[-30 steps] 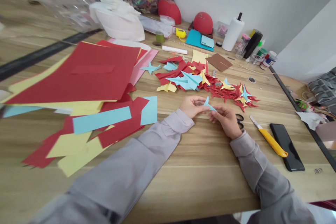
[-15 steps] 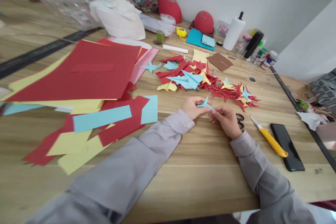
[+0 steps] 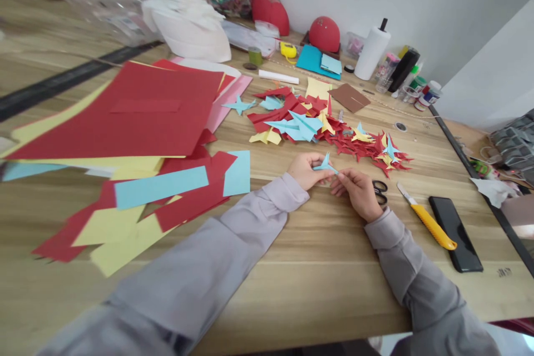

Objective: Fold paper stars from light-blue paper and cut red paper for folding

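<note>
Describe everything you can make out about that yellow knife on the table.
The utility knife has a long yellow handle, apparently plastic, with ridges along it and a rounded end. Its slim, silvery blade is out. It lies slanted on the wood-grained table, its tip pointing away from the person, and its handle end overlaps the black phone. The right hand is nearby, not touching it.

a black phone (image 3: 463,242) lies flat at the right. by the wall (image 3: 450,5), a white roll (image 3: 371,55) stands upright; a yellow tape measure (image 3: 287,50) sits near a red dome (image 3: 324,34).
</note>
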### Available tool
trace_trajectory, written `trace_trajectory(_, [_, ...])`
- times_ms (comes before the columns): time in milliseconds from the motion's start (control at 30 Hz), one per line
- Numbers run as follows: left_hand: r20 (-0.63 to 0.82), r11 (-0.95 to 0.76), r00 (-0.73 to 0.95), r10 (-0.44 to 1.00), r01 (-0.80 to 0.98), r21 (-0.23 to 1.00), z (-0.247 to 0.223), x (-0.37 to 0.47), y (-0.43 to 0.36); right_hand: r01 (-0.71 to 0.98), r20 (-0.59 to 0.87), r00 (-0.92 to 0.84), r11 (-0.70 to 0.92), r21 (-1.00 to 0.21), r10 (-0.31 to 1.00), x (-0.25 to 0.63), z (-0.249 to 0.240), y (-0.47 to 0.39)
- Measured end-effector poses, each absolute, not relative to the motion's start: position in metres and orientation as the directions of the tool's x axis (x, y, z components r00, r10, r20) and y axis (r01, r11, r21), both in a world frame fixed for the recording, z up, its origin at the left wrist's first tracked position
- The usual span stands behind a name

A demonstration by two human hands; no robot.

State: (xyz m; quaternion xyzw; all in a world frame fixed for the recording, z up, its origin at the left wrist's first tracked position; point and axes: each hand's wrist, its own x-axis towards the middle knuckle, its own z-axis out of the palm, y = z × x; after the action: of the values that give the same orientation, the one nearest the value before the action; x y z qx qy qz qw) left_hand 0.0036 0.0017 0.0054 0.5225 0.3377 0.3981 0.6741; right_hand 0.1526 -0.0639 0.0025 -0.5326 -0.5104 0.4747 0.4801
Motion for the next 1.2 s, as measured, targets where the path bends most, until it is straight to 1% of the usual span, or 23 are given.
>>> trace_trajectory(233, [-0.062, 0.169, 0.452, 0.890, -0.201, 0.965, 0.0067, 0.0031, 0.0017, 0.053, -0.031, 0.025, -0.032, -0.998, 0.999, 0.1535, 0.0033, -0.0632])
trace_trajectory(433, [-0.077, 0.189, 0.462, 0.883, -0.201, 0.961, 0.0054, 0.0041, 0.0017, 0.122, -0.012, 0.046, -0.018, -0.992, 0.999, 0.1530, 0.0033, -0.0629])
trace_trajectory(733, [-0.106, 0.231, 0.487, 0.867, -0.203, 0.952, 0.0024, 0.0053, 0.0021, 0.108, 0.024, 0.014, 0.022, -0.994, 1.000, 0.1526, 0.0034, -0.0630])
trace_trajectory(967, [-0.028, 0.162, 0.426, 0.904, -0.282, 0.946, 0.0028, 0.0039, 0.0049, 0.053, 0.068, 0.037, 0.066, -0.996, 0.997, 0.1542, 0.0021, -0.0619])
trace_trajectory(1033, [-0.024, 0.143, 0.415, 0.909, -0.258, 0.956, 0.0019, 0.0039, 0.0058, 0.038, 0.051, 0.031, 0.050, -0.998, 0.998, 0.1535, 0.0025, -0.0622])
trace_trajectory(1100, [-0.036, 0.131, 0.423, 0.905, -0.196, 0.972, 0.0009, 0.0039, 0.0056, 0.028, 0.047, 0.028, 0.046, -0.999, 0.999, 0.1522, 0.0020, -0.0621])
trace_trajectory(1200, [-0.051, 0.113, 0.451, 0.891, -0.112, 0.987, -0.0007, 0.0039, 0.0040, 0.040, 0.089, 0.045, 0.087, -0.995, 0.995, 0.1510, -0.0003, -0.0611])
